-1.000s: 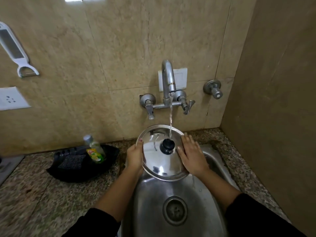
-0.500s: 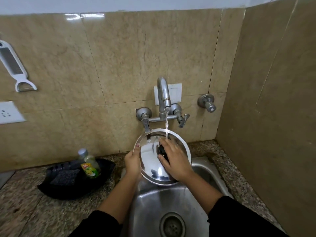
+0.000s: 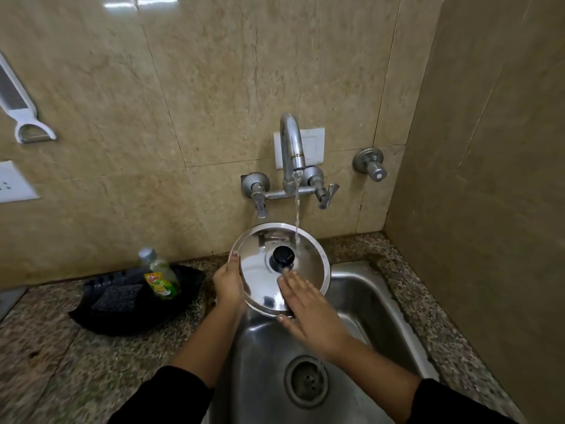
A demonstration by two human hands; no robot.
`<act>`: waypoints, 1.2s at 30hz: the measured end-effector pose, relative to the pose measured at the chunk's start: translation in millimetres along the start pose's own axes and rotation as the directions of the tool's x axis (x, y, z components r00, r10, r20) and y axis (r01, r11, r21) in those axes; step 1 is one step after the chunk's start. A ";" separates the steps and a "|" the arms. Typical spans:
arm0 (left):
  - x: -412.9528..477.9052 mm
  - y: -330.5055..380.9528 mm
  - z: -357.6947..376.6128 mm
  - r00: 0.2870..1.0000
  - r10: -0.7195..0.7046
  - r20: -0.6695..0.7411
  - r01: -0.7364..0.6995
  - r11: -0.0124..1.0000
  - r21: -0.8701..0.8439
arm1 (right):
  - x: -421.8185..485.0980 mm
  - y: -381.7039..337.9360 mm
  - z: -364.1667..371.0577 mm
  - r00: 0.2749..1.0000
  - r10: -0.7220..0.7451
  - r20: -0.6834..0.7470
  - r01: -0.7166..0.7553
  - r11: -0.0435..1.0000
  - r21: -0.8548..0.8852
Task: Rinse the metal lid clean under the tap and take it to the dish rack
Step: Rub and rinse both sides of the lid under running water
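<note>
A round shiny metal lid (image 3: 260,270) with a black knob (image 3: 283,256) is held tilted over the steel sink (image 3: 360,301). Water runs from the chrome tap (image 3: 292,145) onto the lid's upper right part. My left hand (image 3: 227,284) grips the lid's left rim, thumb on top. My right hand (image 3: 308,309) lies flat with fingers spread on the lid's lower right face, below the knob. No dish rack is in view.
A black tray (image 3: 128,313) on the granite counter at left holds a scrub pad (image 3: 117,296) and a dish soap bottle (image 3: 160,278). A peeler (image 3: 21,108) hangs on the tiled wall. A side wall closes in the right. The drain (image 3: 306,381) sits near me.
My right hand has slid off the knob and down to the lid's lower right face. The knob now shows. My left hand keeps its hold on the rim.
</note>
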State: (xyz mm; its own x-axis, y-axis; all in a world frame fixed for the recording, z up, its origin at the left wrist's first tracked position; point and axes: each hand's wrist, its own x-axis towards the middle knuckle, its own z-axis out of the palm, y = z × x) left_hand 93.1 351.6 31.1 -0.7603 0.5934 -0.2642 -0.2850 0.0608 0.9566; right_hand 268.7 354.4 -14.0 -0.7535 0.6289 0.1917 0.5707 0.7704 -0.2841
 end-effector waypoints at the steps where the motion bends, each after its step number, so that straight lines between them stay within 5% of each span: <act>1: -1.3 -1.0 -1.2 1.000 0.009 0.001 -0.009 1.000 0.003 | -3.2 6.2 -0.3 0.997 -0.067 0.026 0.067 0.998 -0.008; 3: -2.6 -3.4 -3.9 1.000 0.025 0.009 -0.025 1.000 0.018 | -6.4 23.0 -5.7 0.994 -0.089 0.059 0.091 0.995 -0.026; 8: -3.2 -7.1 -4.8 0.992 0.060 0.109 -0.069 0.995 0.075 | 19.8 55.2 -24.3 0.948 0.311 -0.073 -0.295 0.939 0.176; 12: -12.5 -2.8 10.6 0.994 0.034 0.102 -0.043 0.994 0.096 | 47.0 44.5 -35.1 0.884 0.451 -0.119 -0.306 0.753 0.583; 16: -8.6 4.5 20.2 0.999 -0.002 0.037 0.000 0.999 0.047 | 44.9 40.4 -37.2 0.854 0.514 -0.082 -0.306 0.623 0.720; 23: 13.0 10.6 19.4 0.999 -0.032 -0.038 0.031 0.999 -0.018 | 39.8 38.2 -33.6 0.873 0.486 -0.043 -0.311 0.623 0.718; 36: -5.7 -0.2 44.0 0.976 -0.009 0.216 -0.008 0.997 0.076 | 25.1 50.7 -33.4 0.758 0.537 -0.369 -0.312 0.797 0.517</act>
State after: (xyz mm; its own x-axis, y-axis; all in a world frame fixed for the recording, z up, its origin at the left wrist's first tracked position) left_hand 123.2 383.5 37.8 -0.6138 0.7521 -0.2399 -0.2340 0.1168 0.9652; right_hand 289.6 412.7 7.8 -0.1442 0.9294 0.3397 0.5213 0.3631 -0.7722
